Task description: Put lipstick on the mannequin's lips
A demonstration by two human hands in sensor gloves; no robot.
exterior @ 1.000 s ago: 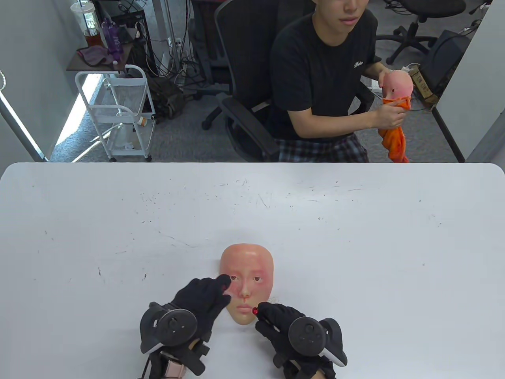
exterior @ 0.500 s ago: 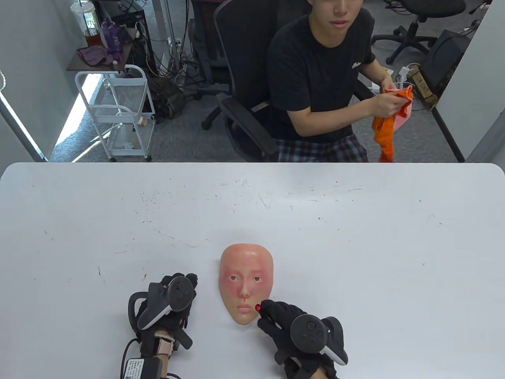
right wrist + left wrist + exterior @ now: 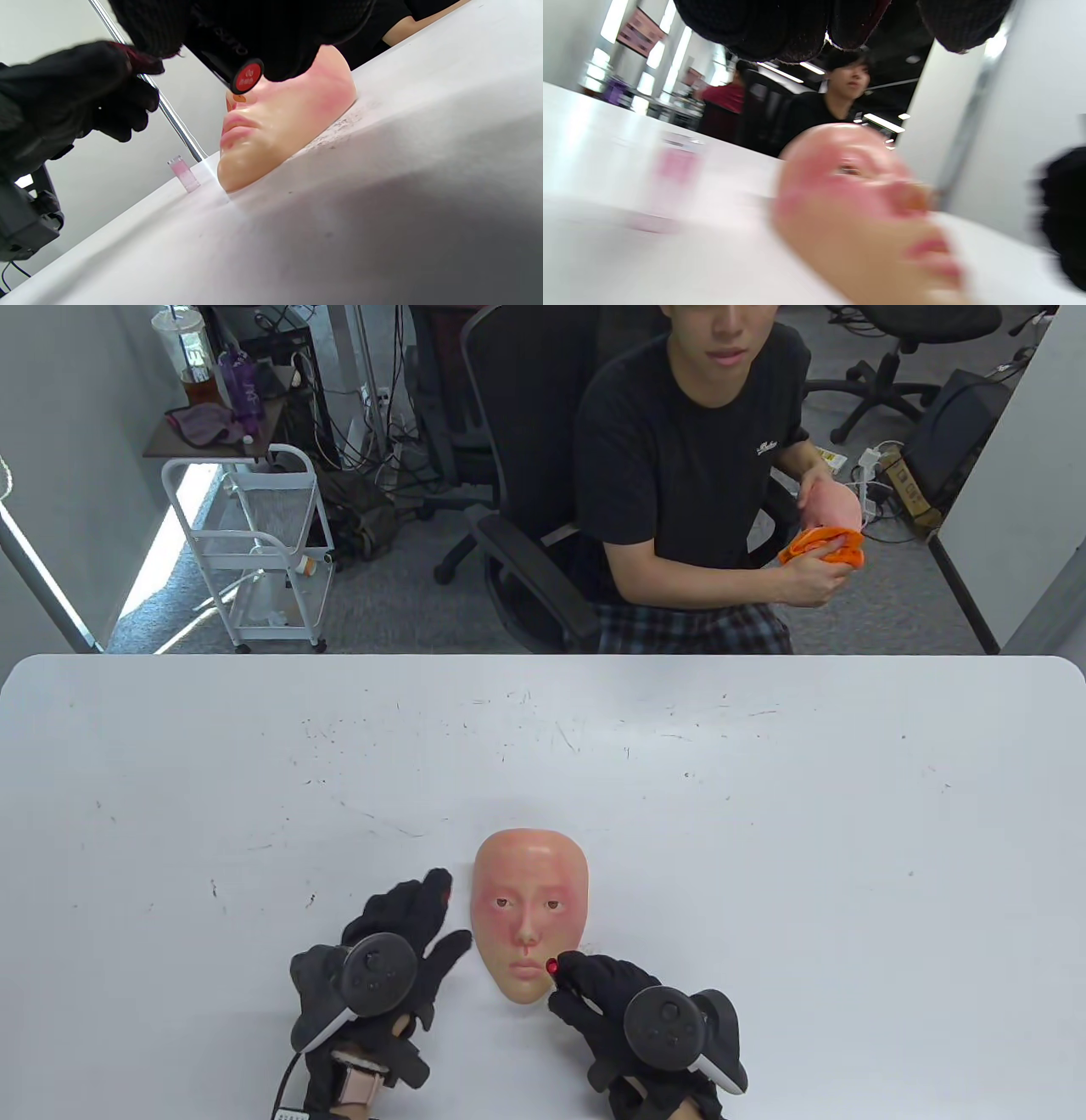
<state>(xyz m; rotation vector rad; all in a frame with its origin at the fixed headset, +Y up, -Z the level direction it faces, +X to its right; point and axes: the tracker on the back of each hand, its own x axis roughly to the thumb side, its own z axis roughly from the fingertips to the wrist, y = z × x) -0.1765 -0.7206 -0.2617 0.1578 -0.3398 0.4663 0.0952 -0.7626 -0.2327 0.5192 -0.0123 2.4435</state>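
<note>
A flesh-coloured mannequin face [image 3: 530, 912] lies face up on the white table [image 3: 764, 814], chin toward me. My right hand [image 3: 564, 976] grips a black lipstick [image 3: 248, 76]; its red end [image 3: 552, 965] sits just right of the lips, which look pale pink [image 3: 235, 127]. My left hand [image 3: 445, 912] is open with fingers spread, on the table just left of the face and apart from it. The left wrist view is blurred; it shows the face [image 3: 857, 212] and my fingers [image 3: 806, 29] above it.
A small clear pink cap [image 3: 183, 173] stands on the table beyond the chin, blurred in the left wrist view [image 3: 674, 178]. A person sits across the table wiping another face with an orange cloth [image 3: 823, 543]. A white cart [image 3: 254, 551] stands back left.
My left hand left the face's cheek, drew back to the left, and now lies open beside the face. My right hand with the lipstick has barely moved.
</note>
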